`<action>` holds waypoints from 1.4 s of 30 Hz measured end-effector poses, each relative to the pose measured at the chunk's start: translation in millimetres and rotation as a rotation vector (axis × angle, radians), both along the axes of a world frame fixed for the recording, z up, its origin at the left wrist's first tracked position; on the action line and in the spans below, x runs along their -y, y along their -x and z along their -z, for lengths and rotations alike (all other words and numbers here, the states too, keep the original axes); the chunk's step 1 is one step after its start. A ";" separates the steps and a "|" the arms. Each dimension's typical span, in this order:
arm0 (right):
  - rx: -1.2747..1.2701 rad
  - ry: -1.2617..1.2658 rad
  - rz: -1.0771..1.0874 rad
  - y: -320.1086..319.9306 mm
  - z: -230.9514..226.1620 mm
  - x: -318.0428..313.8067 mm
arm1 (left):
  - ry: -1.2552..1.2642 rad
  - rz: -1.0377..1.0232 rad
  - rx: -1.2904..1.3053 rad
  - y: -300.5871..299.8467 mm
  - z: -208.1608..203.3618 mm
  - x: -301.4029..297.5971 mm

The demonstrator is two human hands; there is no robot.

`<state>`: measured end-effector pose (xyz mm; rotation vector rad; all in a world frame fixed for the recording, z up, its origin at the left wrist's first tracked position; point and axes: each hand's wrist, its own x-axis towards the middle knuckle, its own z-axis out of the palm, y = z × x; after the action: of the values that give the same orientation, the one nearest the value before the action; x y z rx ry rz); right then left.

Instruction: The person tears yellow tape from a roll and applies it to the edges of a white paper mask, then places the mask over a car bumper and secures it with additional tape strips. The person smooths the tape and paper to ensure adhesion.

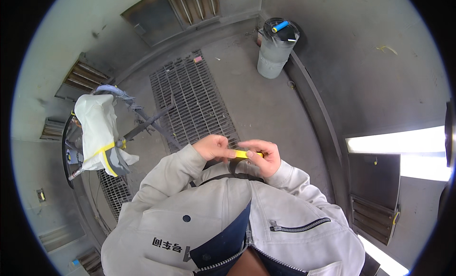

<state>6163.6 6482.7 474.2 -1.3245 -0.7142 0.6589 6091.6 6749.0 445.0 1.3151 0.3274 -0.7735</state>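
Note:
A short band of yellow tape (241,154) spans the gap between my two hands, close in front of my waist. My left hand (212,148) is closed, with thumb and fingers pinching the tape's left end. My right hand (267,158) grips the other end under its thumb, its forefinger stretched out above. Whether a full roll sits inside the right hand is hidden. Off to the left, a part wrapped in white covering (97,129) sits on a stand (147,121); yellow tape borders a grey area at its lower end.
A floor grating (190,95) runs ahead of me, with a small pink piece (197,59) on it. By the far right wall stands a lined bin (275,57) with a blue roll (280,27) on top. A vented panel (373,195) is at right.

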 end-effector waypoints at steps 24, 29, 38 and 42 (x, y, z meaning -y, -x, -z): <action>0.484 0.565 0.173 -551.1 164.1 -87.3 | 0.052 -0.966 -0.155 -266.8 131.1 -152.2; 0.720 1.109 0.108 -719.0 240.6 -118.9 | -0.165 -1.472 -0.368 -193.2 181.8 -150.1; 1.130 1.315 -0.301 -841.3 287.8 -140.2 | -0.505 -1.739 -0.974 -12.2 191.5 132.1; 1.261 1.255 -0.505 -863.4 276.0 -152.7 | -0.285 -2.053 -1.201 -41.3 162.1 300.9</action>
<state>7027.0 6635.3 198.2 -2.8315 -1.8486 0.6125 6132.9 6448.1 282.8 0.0363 2.2668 0.4541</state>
